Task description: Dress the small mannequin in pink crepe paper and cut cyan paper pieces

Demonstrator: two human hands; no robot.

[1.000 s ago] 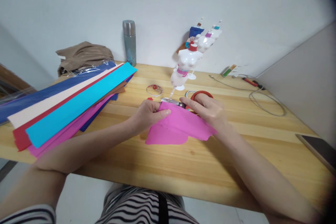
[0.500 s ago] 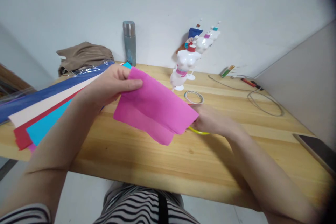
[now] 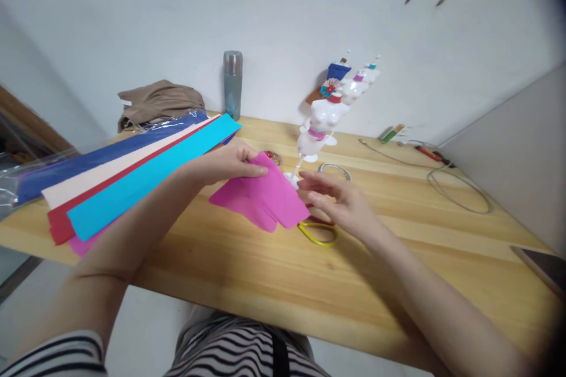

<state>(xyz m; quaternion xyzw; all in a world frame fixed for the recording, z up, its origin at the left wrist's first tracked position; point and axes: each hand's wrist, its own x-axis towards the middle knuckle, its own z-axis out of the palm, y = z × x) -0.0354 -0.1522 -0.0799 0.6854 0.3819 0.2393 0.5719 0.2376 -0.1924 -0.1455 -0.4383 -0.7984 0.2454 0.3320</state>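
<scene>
My left hand [image 3: 236, 162] pinches a pink sheet [image 3: 269, 194] of paper or thin fabric near its upper edge, thumb on top. The sheet hangs over the table with its right corner free. Just right of that corner is my right hand [image 3: 340, 200], fingers apart and holding nothing. Below it on the wood lie scissors with yellow and red handles [image 3: 319, 244]; their blades are hidden behind the sheet. A small white mannequin [image 3: 325, 113] with a red neck band and pink waist band stands beyond my right fingers.
Blue, cream, red and cyan folded strips [image 3: 154, 174] lie at left by a brown cloth [image 3: 161, 100]. A flask [image 3: 233, 85] stands behind. Tape rolls [image 3: 335, 171], more mannequins [image 3: 354, 87], a cable [image 3: 460, 203] and a phone [image 3: 542, 265] are to the right.
My right hand has come away from the sheet's right corner and opened. The scissors' handles now show more fully on the table. The view has tilted, showing more wall.
</scene>
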